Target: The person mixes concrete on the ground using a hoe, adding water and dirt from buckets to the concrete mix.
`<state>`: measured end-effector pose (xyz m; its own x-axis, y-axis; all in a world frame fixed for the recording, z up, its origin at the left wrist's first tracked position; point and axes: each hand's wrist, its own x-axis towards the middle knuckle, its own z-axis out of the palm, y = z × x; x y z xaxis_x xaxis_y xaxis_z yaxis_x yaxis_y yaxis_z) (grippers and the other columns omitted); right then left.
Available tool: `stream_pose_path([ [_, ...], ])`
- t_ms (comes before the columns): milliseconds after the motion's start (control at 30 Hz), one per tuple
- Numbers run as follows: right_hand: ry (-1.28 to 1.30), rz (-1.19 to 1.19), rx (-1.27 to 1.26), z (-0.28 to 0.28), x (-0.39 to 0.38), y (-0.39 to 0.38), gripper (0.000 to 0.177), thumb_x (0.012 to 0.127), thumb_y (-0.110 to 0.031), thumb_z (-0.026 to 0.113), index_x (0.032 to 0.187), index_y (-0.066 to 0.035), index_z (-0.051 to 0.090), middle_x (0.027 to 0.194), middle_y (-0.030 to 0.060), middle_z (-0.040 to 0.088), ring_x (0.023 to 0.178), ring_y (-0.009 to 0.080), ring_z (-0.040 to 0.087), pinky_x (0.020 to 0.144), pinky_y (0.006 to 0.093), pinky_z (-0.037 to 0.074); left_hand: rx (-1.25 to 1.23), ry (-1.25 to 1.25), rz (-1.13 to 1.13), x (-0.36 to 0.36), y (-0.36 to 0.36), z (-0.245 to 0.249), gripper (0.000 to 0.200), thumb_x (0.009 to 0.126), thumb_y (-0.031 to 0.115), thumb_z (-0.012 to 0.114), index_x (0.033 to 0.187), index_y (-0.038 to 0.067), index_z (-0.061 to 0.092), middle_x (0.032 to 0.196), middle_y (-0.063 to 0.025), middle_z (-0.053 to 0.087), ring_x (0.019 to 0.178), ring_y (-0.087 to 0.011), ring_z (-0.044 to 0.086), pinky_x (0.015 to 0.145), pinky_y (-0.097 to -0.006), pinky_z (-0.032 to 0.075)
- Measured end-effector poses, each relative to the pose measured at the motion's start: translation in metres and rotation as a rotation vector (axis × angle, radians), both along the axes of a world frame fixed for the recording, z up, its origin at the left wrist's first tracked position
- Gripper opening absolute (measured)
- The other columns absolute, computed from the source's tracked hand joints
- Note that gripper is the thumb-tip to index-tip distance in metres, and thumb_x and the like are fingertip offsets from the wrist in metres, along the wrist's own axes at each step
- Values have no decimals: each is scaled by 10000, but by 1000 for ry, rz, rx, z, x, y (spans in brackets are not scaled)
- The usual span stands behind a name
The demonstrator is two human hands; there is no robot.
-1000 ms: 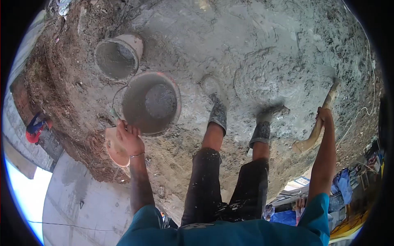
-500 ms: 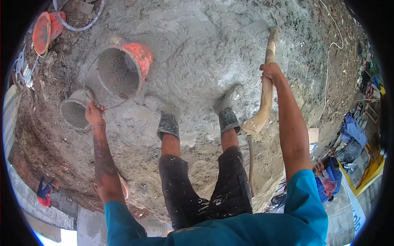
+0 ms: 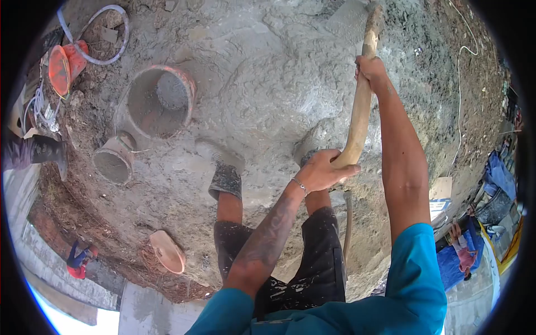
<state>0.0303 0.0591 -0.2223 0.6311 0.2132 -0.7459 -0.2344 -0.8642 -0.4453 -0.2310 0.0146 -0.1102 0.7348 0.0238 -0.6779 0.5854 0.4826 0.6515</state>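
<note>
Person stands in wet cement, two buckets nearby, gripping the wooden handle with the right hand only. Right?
No: the head view shows both hands on the wooden handle, the left hand at its near end, the right hand farther up. The rest holds.

I wear a teal short-sleeved shirt (image 3: 416, 279) and dark trousers (image 3: 315, 268) rolled at the knee, flecked with pale splashes. My boots (image 3: 226, 177) are caked grey. My left hand (image 3: 321, 170) and right hand (image 3: 371, 71) are bare. A thin bracelet (image 3: 300, 186) rings the left wrist above a forearm tattoo (image 3: 268, 229).
</note>
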Motion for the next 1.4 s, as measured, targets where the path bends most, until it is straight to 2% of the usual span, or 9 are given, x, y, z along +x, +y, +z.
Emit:
stream_pose_path([
  [133, 114, 11, -92, -3, 3, 22, 150, 791, -133, 554, 799, 10, 507, 606, 71, 523, 499, 166, 527, 504, 310, 499, -449, 14, 143, 33, 14, -20, 342, 797, 316, 681, 735, -6, 586, 609, -45, 573, 506, -111, 537, 465, -266, 429],
  [500, 177, -124, -88, -38, -122, -67, 201, 771, -70, 569, 841, 107, 506, 626, 140, 546, 494, 228, 565, 394, 379, 476, 59, 279, -174, -91, -48, 83, 231, 823, 250, 650, 803, 34, 569, 589, 2, 536, 491, -84, 524, 444, -226, 417],
  [700, 386, 361, -268, -72, -176, -65, 212, 751, -88, 577, 846, 94, 527, 631, 134, 554, 485, 230, 557, 430, 387, 475, -312, 375, 179, -93, -31, 135, 275, 803, 232, 584, 868, -32, 542, 629, -96, 566, 492, -195, 588, 513, -358, 480],
  [900, 527, 318, -226, -11, -189, -31, 203, 765, -127, 566, 864, 48, 534, 664, 119, 560, 517, 218, 566, 447, 360, 480, -25, 161, 284, -108, 6, 170, 257, 824, 211, 592, 892, -25, 513, 598, -59, 518, 492, -160, 538, 474, -314, 447],
  [1067, 609, 291, -271, 76, -217, 22, 241, 842, -139, 502, 1021, 14, 447, 684, 105, 530, 517, 202, 544, 461, 363, 487, 485, -30, 231, -151, 75, 249, 359, 790, 270, 581, 849, -72, 488, 663, -212, 541, 573, -390, 560, 594, -453, 451],
  [1133, 627, 285, -262, 110, -238, 39, 253, 854, -155, 496, 1038, 3, 424, 704, 103, 524, 517, 200, 541, 454, 365, 485, 642, -132, 231, -185, 73, 277, 151, 747, 184, 548, 862, 86, 550, 704, -145, 453, 623, -281, 486, 584, -386, 404],
  [1267, 575, 319, -264, 200, -298, 86, 209, 876, -181, 472, 976, -5, 418, 691, 105, 521, 532, 198, 543, 443, 350, 482, 1648, -188, 321, -266, 85, 330, 220, 749, 212, 567, 904, 68, 508, 739, -215, 528, 688, -277, 565, 584, -329, 444],
  [1333, 570, 307, -232, 233, -332, 95, 250, 878, -167, 470, 1026, 15, 385, 739, 127, 512, 548, 215, 540, 461, 381, 490, 313, -28, 130, -308, 95, 367, 294, 763, 253, 585, 934, 35, 488, 709, -229, 549, 660, -284, 601, 569, -353, 470],
  [1400, 507, 285, -125, 255, -372, 101, 252, 885, -157, 474, 1028, 29, 383, 724, 127, 499, 555, 216, 535, 467, 383, 491, 308, -40, 265, -359, 83, 375, 357, 761, 286, 603, 941, 8, 471, 626, -174, 537, 587, -297, 593, 561, -376, 478],
])
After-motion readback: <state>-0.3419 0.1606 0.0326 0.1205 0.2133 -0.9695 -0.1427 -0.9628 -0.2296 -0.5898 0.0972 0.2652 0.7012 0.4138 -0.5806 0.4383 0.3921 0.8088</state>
